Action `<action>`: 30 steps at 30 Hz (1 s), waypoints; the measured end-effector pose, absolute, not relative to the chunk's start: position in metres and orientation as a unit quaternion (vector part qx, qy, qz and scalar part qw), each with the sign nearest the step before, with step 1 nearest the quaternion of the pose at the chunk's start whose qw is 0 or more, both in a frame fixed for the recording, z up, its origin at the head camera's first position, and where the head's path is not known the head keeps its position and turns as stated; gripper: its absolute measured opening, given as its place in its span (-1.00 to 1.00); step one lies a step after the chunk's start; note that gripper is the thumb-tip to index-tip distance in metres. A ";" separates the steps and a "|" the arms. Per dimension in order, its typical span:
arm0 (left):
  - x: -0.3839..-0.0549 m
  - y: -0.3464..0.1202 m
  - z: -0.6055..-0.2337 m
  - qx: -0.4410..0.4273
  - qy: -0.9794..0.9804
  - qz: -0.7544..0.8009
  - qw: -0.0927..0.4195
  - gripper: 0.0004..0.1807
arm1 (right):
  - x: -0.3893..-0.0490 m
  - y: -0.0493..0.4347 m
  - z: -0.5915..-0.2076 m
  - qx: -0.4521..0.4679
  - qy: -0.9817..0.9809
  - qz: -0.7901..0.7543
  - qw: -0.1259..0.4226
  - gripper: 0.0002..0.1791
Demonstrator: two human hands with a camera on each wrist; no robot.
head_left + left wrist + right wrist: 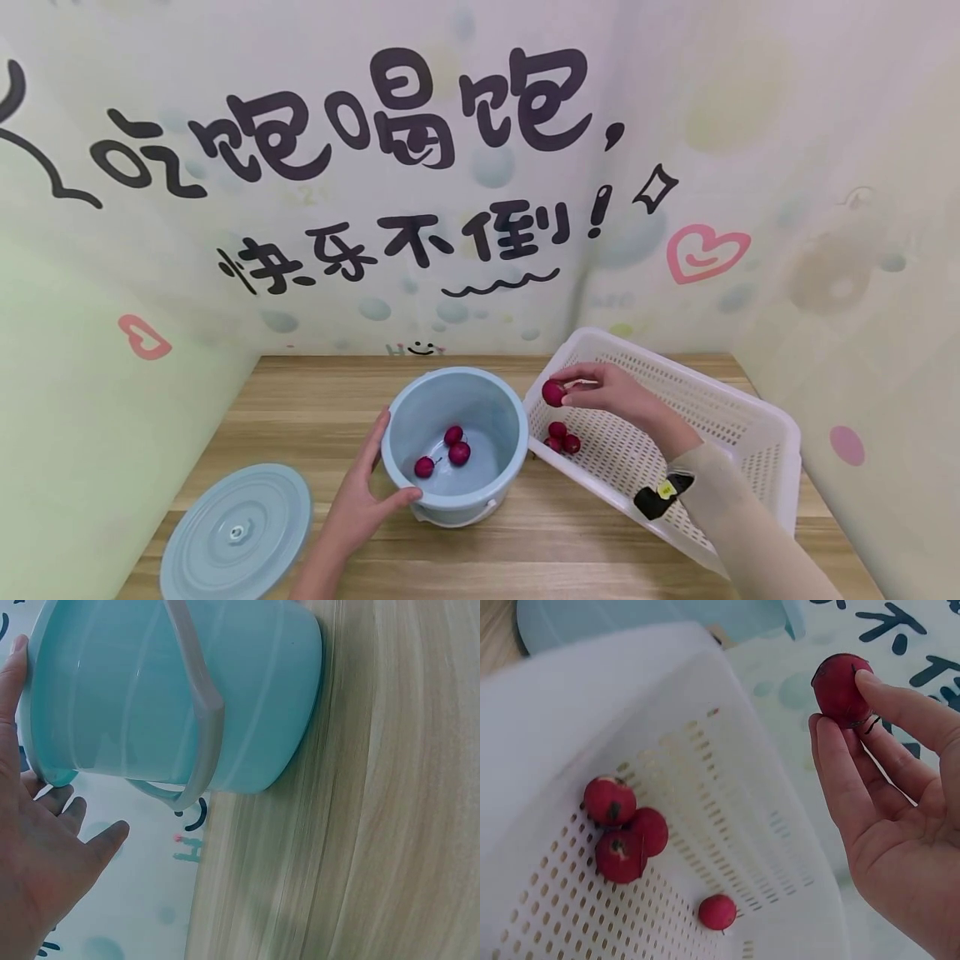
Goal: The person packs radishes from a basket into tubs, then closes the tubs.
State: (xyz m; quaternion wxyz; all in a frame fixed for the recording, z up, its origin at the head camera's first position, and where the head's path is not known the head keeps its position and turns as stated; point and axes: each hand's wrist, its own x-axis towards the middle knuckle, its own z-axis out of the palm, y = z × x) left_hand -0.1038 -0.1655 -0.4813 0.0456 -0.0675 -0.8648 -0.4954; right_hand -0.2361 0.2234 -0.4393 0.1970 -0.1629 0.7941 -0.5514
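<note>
My right hand [611, 392] pinches a red radish [844, 688] between thumb and fingertips, up over the far left rim of the white basket [757, 408]. Below it in the basket lie several more radishes [622, 855], one of them [717, 912] apart from the cluster. To the left stands a light blue bucket [480, 400], upright, with three radishes [459, 452] on its bottom. My left hand [360, 500] rests against the bucket's left side, thumb at the near rim and fingers stretched along the far side. The bucket's handle [206, 727] hangs down.
A round light blue lid [262, 508] lies on the wooden table [315, 408], left of my left hand. The basket's left corner sits close beside the bucket. A wall [465, 317] with black lettering rises behind the table, with more walls on either side.
</note>
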 end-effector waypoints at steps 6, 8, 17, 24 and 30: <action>-0.104 -0.165 -0.481 -0.070 -0.863 -0.498 0.047 0.20 | -0.231 0.212 -0.430 -0.182 0.783 -0.559 0.202 -0.50; -0.104 -0.165 -0.481 -0.070 -0.864 -0.496 0.047 0.20 | -0.229 0.209 -0.427 -0.188 0.782 -0.560 0.202 -0.50; -0.103 -0.165 -0.481 -0.069 -0.863 -0.499 0.047 0.21 | -0.224 0.199 -0.421 -0.209 0.767 -0.569 0.210 -0.49; -0.104 -0.165 -0.481 -0.070 -0.865 -0.495 0.047 0.20 | -0.221 0.193 -0.419 -0.211 0.771 -0.563 0.209 -0.49; -0.104 -0.166 -0.481 -0.073 -0.861 -0.501 0.047 0.20 | -0.219 0.187 -0.414 -0.224 0.773 -0.555 0.211 -0.48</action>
